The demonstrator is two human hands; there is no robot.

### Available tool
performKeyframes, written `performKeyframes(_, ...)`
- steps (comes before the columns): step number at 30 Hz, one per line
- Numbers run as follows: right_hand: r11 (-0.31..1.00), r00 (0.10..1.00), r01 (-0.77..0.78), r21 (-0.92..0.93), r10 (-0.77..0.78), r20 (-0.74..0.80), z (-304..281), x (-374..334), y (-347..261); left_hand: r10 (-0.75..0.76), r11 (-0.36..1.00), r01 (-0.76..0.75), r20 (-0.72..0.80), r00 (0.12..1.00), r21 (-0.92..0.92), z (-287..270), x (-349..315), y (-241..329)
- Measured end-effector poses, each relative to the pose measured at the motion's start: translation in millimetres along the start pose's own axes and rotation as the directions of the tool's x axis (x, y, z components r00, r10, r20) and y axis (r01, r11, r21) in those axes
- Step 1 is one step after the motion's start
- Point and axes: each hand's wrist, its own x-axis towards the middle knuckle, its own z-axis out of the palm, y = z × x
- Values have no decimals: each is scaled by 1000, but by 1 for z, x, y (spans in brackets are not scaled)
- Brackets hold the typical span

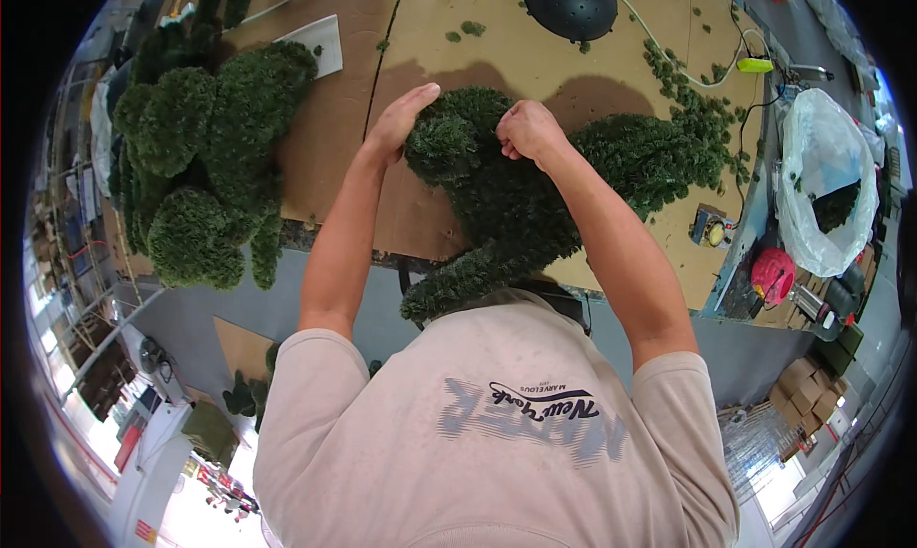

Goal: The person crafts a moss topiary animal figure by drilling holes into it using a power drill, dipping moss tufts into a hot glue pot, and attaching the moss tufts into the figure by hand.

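Observation:
A dark green artificial-grass figure (506, 200) shaped like an animal lies on the table in front of me. Its rounded head end (445, 145) is between my hands. Against the left side of that end rests my left hand (403, 124), fingers stretched out and holding nothing I can see. My right hand (531, 131) is closed in a pinch just at the right of the head end, above the foliage. Whatever is between those fingers is hidden. One leafy limb of the figure reaches toward my waist; another part spreads right under my right forearm.
Several finished-looking green figures (205, 133) crowd the left side. A black perforated dome (571, 6) lies at the far edge, a white cable (669, 63) beside it. Green tufts (693, 94) are scattered right. A clear plastic bag (800, 219) and a pink-red round object (772, 273) stand rightmost.

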Motion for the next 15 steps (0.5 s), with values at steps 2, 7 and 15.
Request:
performKeyframes(2, 978, 999, -16, 206, 7, 47, -4, -5, 3, 0, 998, 1, 11, 1000, -62, -5, 6, -5)
performKeyframes(7, 969, 998, -35, 244, 20, 64, -3, -11, -5, -205, 971, 201, -19, 978, -133, -35, 32, -38)
performKeyframes(15, 999, 999, -1, -34, 2, 45, -2, -5, -11, -243, 968, 237, -56, 968, -86, -31, 64, -45)
